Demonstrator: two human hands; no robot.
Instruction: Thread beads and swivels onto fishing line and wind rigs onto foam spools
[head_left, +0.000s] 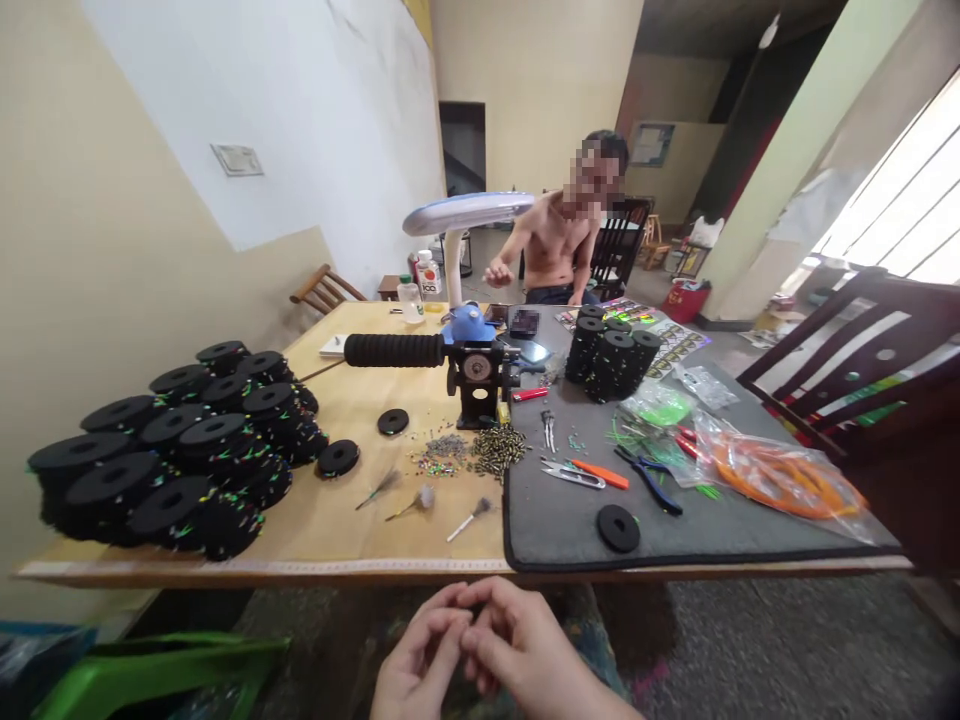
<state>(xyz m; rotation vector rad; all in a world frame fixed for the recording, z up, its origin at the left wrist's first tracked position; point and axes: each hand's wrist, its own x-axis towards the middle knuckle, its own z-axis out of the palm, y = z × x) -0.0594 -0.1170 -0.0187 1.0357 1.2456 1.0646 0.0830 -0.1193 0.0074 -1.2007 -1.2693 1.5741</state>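
Note:
My left hand (426,650) and my right hand (517,640) meet in front of the table's near edge, fingertips pinched together. Whatever they pinch, if anything, is too small or hidden to make out. Beyond them on the wood lie a white-handled brush-like tool (471,518) and a loose tuft on a thin stick (412,503). Behind these are heaps of small brass-coloured beads (498,452) and grey bits (444,447). A black foam ring (619,527) rests on the grey mat (555,540), near thread snips (574,474), an orange-handled tool (600,473) and blue-handled pliers (654,485).
Stacks of black foam spools (172,450) fill the left side; more foam rolls (611,350) stand back right. A black-handled winding device (472,375) and a lamp (469,212) occupy the middle. Bagged orange tubing (787,475) lies right. Another person (559,245) sits across the table, one arm extended.

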